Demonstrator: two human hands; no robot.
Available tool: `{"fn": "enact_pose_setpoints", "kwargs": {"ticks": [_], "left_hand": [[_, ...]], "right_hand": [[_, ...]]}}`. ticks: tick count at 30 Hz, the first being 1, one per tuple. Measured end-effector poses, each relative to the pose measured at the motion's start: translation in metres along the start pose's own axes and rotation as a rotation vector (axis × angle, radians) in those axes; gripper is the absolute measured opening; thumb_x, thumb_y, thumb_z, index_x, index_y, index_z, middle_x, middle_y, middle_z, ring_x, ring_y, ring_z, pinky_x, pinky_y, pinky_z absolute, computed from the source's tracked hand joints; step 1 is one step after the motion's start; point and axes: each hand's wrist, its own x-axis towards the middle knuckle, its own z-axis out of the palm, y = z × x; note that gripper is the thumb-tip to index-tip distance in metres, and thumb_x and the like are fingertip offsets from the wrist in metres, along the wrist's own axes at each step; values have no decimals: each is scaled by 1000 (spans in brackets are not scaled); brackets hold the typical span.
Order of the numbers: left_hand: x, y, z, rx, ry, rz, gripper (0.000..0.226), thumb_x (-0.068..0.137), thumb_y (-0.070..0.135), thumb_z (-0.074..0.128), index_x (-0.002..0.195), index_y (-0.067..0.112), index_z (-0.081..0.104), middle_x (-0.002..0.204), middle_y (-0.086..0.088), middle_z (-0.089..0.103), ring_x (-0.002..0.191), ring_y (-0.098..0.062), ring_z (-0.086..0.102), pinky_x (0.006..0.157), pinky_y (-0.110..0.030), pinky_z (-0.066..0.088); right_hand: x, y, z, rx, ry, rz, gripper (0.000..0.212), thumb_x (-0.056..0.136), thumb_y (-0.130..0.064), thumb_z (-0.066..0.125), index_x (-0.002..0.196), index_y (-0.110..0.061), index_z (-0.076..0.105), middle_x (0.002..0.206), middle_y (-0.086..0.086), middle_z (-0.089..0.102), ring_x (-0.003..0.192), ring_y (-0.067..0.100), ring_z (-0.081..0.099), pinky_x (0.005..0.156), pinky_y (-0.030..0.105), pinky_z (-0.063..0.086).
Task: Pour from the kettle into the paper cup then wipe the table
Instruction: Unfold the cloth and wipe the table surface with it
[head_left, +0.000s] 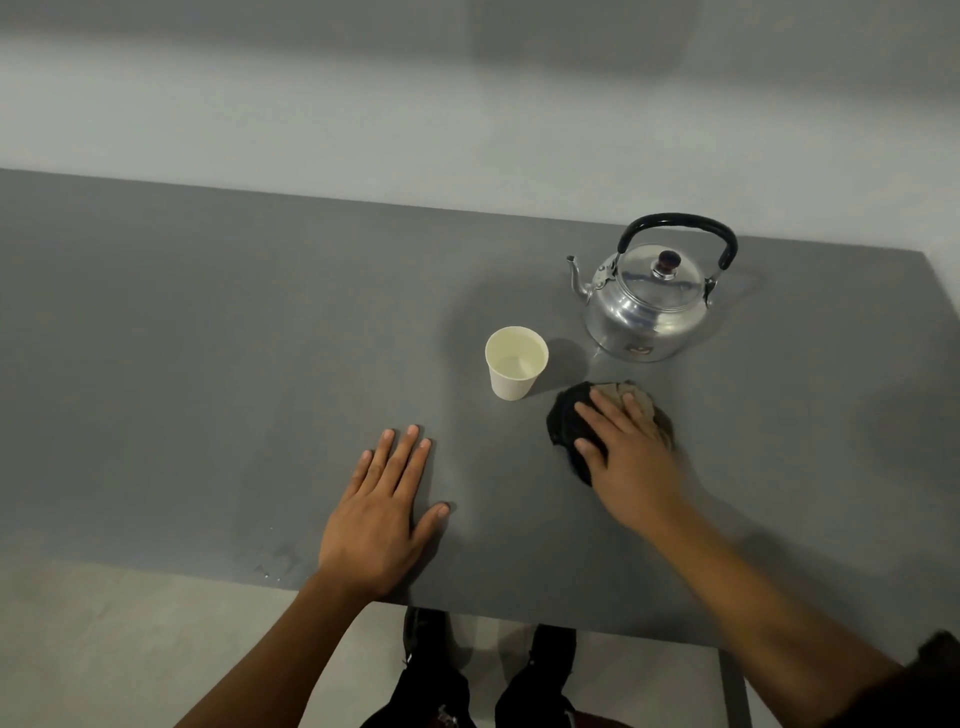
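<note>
Head view. Grey desk (208, 338) fills the middle of the frame. Kettle (649, 301) stands upright at upper right, lid on, bail handle raised, spout pointing frame-left. Cup (515, 362) upright just left of and below the kettle, apart from it; there appears to be clear liquid in the bottom, so I judge the pour done.

Right hand (631, 452) lies flat on the cloth (566, 421), right of centre and just below the kettle, near the cup but not touching it. Grip: fingers spread and pressed down on the cloth, palm over it, not pinching. The hand is slightly blurred. Left hand (384, 514) rests at lower centre, palm down on the bare desk, fingers spread, holding nothing.

Wet patch (275, 564) of droplets at lower left near the desk's front edge, well apart from the cloth (likely still to be wiped).

Handling, judged: cloth is soft and limp, bunches easily; best driven by flat palm pressure, not a pinch. Cup is light, thin-walled, tips easily, so keep strokes clear of it. Kettle is rigid metal, smooth; take it by the handle.
</note>
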Motion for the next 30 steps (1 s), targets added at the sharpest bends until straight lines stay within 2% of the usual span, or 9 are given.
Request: {"fn": "enact_pose_setpoints", "kwargs": {"ticks": [7,10,12,15,17,20,23,26,30], "left_hand": [[-2,6,1,-50,-5,-10,80,98,74,15,161,29,-5,169,7,-11,155,-16,-18,126,-44,1],[2,11,-4,-155,9,-2,76,98,68,30,161,30,10,170,7,-1,156,-17,-11,125,-44,5],[8,20,-11,-213,35,71,68,97,54,46,157,28,27,168,4,17,156,-18,3,124,-40,11],[15,38,-20,-332,77,151,56,95,35,61,148,20,48,153,-1,46,141,-22,40,117,-36,35],[17,50,-24,-416,49,101,52,96,31,62,146,21,50,140,1,53,122,-17,52,103,-26,45],[19,63,-26,-502,-3,-16,52,99,34,60,148,24,46,127,4,52,99,-9,56,83,-15,45],[21,72,-27,-566,-21,-96,53,98,33,62,147,28,45,125,3,52,97,-11,60,82,-15,48],[26,77,-28,-598,-57,-188,49,97,34,64,144,27,49,115,4,55,88,-9,59,73,-13,48],[32,84,-27,-623,-71,-250,39,95,29,67,132,22,58,99,7,59,79,-4,57,62,-10,41]], "right_hand": [[-33,-60,33,-20,-98,-265,51,103,-48,35,153,-37,37,166,-16,21,156,21,4,125,44,9],[-52,-58,33,1,-145,-375,50,103,-48,39,152,-39,39,166,-19,18,156,14,-2,125,39,2],[-58,-52,25,104,-143,-382,46,102,-44,47,147,-36,48,164,-19,26,155,9,2,125,34,5],[-65,-46,14,210,-38,-258,39,100,-36,55,138,-30,59,156,-13,44,151,8,22,121,36,27],[-68,-43,8,207,47,-131,38,97,-30,57,135,-27,61,147,-8,52,141,14,38,114,40,40],[-69,-39,4,257,83,118,42,95,-26,61,137,-21,57,136,-1,50,126,20,48,105,42,48],[-69,-38,1,386,43,334,50,96,-26,63,144,-19,50,134,3,47,120,21,55,98,33,50],[-67,-44,1,441,22,426,55,96,-26,65,146,-17,48,128,4,54,105,16,61,87,25,48],[-63,-55,2,560,14,518,55,94,-23,69,145,-13,50,119,5,69,105,19,66,87,25,50]]}}
